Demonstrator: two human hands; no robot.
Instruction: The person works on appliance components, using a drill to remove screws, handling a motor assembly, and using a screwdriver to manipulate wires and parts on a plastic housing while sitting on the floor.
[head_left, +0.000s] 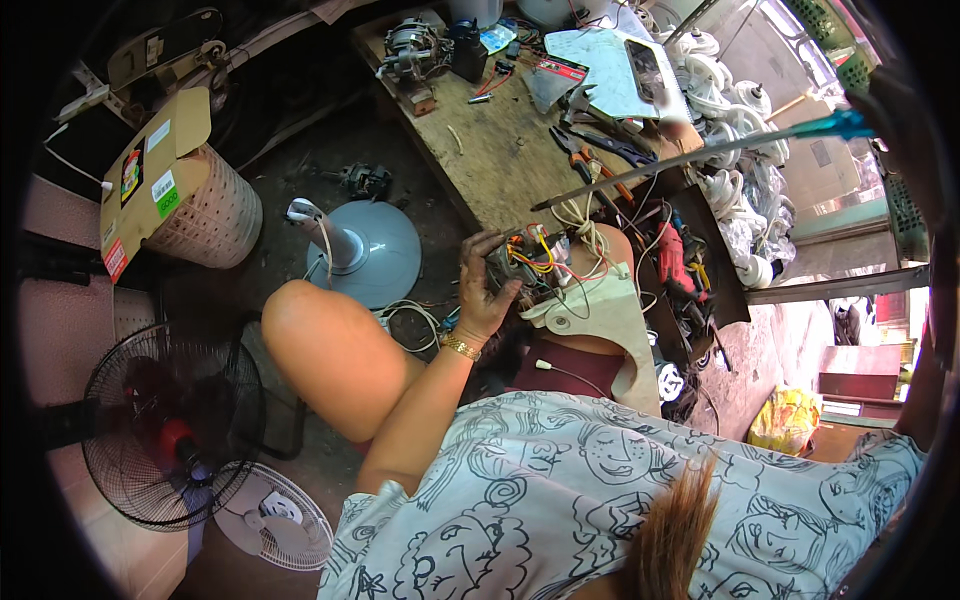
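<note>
My left hand, its fingers darkened with grime, is closed around a small fan motor over my lap. Yellow, red and white wires spring from the motor, and a bundle of pale cord hangs over its far side. A cream plastic housing lies on my thigh right of the motor. High at the right rim, in shadow, my right hand is closed on a long screwdriver with a teal handle. Its shaft slants down to the left, and the tip hangs above the motor and cord, apart from them.
Pliers and another motor lie on the wooden table. A dark tool tray holds a red power tool. Left are a blue-grey fan base, a perforated basket with a carton, and a caged fan.
</note>
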